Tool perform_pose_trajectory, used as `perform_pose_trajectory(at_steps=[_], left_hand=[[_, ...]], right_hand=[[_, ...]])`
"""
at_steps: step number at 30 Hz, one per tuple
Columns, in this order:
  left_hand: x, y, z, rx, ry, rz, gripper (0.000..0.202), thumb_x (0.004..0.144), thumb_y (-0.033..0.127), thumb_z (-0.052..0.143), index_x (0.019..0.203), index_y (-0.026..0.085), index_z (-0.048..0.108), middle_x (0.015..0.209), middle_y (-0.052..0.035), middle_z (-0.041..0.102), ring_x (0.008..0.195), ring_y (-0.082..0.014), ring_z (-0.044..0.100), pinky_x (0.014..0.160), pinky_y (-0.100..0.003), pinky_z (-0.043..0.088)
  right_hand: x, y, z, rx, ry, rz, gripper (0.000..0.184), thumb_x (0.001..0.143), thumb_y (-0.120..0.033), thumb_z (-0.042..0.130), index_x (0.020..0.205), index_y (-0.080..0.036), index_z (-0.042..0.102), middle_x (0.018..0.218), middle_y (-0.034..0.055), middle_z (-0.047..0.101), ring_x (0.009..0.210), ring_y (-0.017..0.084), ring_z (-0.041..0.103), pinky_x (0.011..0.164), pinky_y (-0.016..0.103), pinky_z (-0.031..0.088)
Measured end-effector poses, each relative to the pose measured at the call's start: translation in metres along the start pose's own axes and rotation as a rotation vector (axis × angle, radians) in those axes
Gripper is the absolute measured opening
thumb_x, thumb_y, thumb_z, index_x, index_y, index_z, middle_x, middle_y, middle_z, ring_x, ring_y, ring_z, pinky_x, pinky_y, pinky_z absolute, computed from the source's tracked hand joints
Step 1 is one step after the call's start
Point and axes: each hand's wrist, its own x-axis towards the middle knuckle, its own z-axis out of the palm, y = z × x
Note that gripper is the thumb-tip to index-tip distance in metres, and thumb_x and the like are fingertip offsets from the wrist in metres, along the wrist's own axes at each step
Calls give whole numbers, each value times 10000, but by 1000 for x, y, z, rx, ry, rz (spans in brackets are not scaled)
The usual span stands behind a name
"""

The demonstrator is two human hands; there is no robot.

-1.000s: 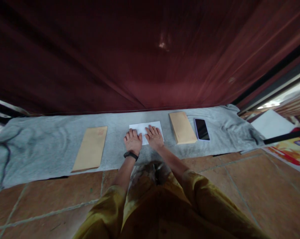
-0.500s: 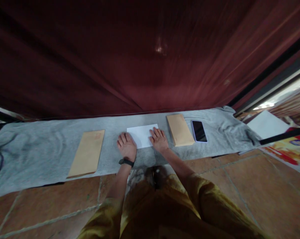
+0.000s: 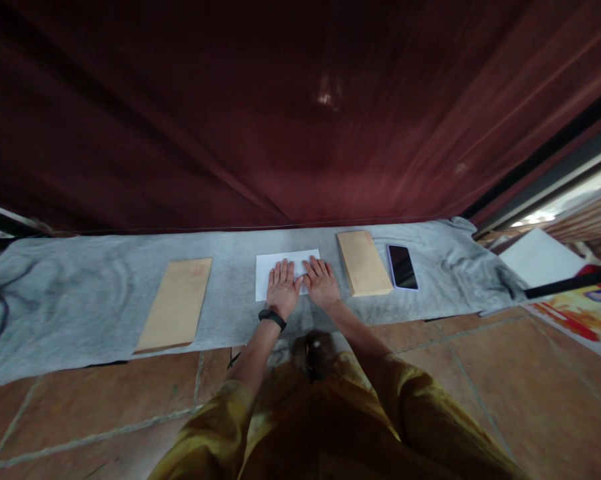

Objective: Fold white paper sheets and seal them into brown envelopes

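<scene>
A white sheet of paper (image 3: 264,272) lies flat on the grey cloth (image 3: 235,280) in front of me. My left hand (image 3: 283,288) rests palm down on the paper, fingers stretched out, a dark band on its wrist. Beside it, my right hand (image 3: 322,283) lies flat over the paper's right part with fingers spread. The two thumbs meet or nearly meet, and both hands hide the paper's lower middle. To the right is a stack of brown envelopes (image 3: 364,263). Another brown envelope or small pile (image 3: 178,303) lies to the left.
A phone (image 3: 403,267) with a dark screen lies right of the envelope stack. A dark red curtain (image 3: 290,133) hangs behind the cloth-covered surface. Brown floor tiles (image 3: 125,407) run along the front. A dark bar (image 3: 573,281) and a colourful printed sheet (image 3: 585,313) are at the right.
My left hand has moved right, from the paper's left edge onto its middle, close to my right hand. My right hand stays on the paper. The view has shifted slightly.
</scene>
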Motion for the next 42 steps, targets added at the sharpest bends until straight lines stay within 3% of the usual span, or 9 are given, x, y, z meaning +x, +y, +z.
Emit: perform_pose_trajectory(at_steps=[18,27,35,42], left_hand=[[-34,-46,-11,85,82,-162,630,1043,452,328,1592,143,333,1665,-148,291,1552,-339,229,1261,-556,145],[-38,-43,-18,118,52,-172,630,1045,433,301,1590,118,329,1643,-175,330,1545,-357,241,1240,-590,180],[-38,-41,-19,166,53,-163,627,1044,419,306,1572,86,356,1633,-192,344,1531,-361,276,1246,-577,151],[-39,-39,-20,150,40,-176,622,1041,403,292,1584,102,333,1636,-184,336,1535,-362,269,1234,-604,164]], right_hand=[[1,4,9,78,34,-5,498,1073,-347,383,1545,-203,447,1641,95,359,1498,289,324,1235,497,193],[2,-10,0,114,44,28,503,1068,-320,391,1548,-175,433,1628,124,377,1505,303,312,1236,544,185],[0,-49,11,133,-35,-142,490,1071,-363,404,1529,-199,467,1646,95,350,1514,278,320,1252,477,209],[-4,-23,12,84,-2,-154,502,1071,-397,396,1544,-237,444,1639,73,368,1501,278,347,1242,486,218]])
